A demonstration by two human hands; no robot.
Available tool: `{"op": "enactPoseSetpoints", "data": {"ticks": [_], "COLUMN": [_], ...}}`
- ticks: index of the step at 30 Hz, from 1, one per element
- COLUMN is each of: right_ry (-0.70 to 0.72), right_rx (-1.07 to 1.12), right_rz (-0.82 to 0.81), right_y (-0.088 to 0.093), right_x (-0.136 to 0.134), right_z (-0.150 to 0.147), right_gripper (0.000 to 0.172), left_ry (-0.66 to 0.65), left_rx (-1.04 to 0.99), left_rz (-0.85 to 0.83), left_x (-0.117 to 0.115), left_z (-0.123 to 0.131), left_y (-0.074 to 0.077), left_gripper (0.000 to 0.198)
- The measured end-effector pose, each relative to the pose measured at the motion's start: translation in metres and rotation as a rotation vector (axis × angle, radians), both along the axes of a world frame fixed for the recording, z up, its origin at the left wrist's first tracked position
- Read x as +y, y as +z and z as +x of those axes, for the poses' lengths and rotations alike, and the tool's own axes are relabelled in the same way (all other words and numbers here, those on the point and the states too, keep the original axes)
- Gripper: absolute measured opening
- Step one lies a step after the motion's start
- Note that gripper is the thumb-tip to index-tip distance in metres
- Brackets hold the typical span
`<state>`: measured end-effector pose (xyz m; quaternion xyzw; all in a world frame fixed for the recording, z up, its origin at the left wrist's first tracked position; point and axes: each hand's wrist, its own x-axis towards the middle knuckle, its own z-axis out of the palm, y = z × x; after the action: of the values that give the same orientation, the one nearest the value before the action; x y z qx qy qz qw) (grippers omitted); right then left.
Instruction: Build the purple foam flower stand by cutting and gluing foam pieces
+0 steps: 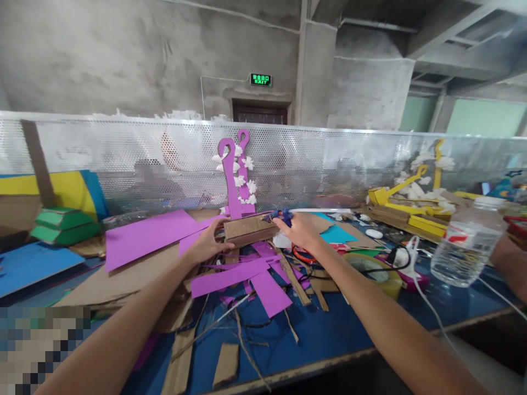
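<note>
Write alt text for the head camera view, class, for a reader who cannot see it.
A person's left hand steadies a brown cardboard base bearing upright purple hooks with white flowers, while the right hand holds a blue glue gun at its top edge. Purple paper strips and cardboard scraps litter the blue table; a water bottle stands right.

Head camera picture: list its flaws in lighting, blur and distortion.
Head view: wide-angle bend curves the mesh screen and stretches both forearms; light is flat and dim, with soft shadows; a pixelated patch covers the lower left corner; shapes behind the screen are blurred; the left hand on the cardboard piece is fairly sharp.
</note>
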<state>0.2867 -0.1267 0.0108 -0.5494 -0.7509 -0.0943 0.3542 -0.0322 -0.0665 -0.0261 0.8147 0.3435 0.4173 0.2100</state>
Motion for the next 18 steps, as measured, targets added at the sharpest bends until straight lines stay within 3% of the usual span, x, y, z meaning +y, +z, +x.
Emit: {"op": "enactPoseSetpoints", "data": {"ticks": [5,12,18], "right_ry": [-0.009,-0.126,-0.042], "right_rx": [-0.073,-0.096,0.034], "right_rz": [-0.051,-0.087,-0.030], "right_y": [0.007,0.016,0.011], "right_x": [-0.004,-0.007,-0.003], "right_z": [0.005,0.015,0.014], "right_gripper": [0.050,0.053,0.049], "left_ry": [0.003,0.019,0.008], "left_rx": [0.019,0.039,0.026], "left_rz": [0.013,0.038,0.007], "left_x": [-0.001,-0.002,-0.002], "left_z": [-0.001,0.000,0.000], "left_y": [0.001,0.001,0.002], "left_gripper": [0.082,0.082,0.082]}}
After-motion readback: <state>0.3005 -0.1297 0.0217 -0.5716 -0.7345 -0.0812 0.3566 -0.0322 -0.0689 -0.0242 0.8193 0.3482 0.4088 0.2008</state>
